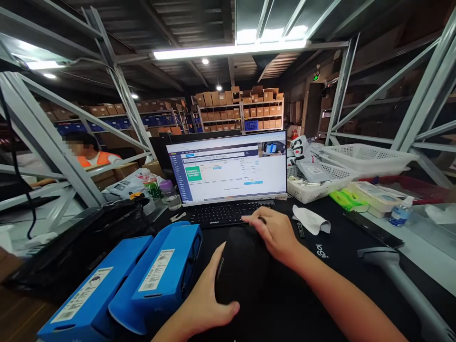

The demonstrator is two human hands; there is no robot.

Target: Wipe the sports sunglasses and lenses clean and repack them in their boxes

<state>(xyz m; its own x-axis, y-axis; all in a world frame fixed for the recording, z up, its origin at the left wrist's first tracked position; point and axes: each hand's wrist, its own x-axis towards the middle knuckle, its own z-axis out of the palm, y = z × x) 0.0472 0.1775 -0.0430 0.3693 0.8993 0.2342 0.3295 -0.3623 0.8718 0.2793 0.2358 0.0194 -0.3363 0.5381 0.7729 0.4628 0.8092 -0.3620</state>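
Observation:
A dark, rounded black case [240, 266] is in front of me, hard to make out against the black desk mat. My left hand [210, 297] grips its left side, thumb low and fingers going behind it. At the case's upper right corner is my right hand [272, 232], with its fingers curled closed around a small dark part that I cannot make out. To the left lie two blue boxes with white printed labels: a closed blue box [103, 280], and beside it a blue box [169, 261] with its flap out and a dark opening at one end.
Behind the case stand a keyboard [221, 214] and a lit monitor [228, 166]. A grey barcode scanner [402, 280], a phone [372, 229], a spray bottle [401, 212] and white baskets [320, 187] are right. A black bag [96, 228] lies left; a person [94, 149] sits beyond the frame.

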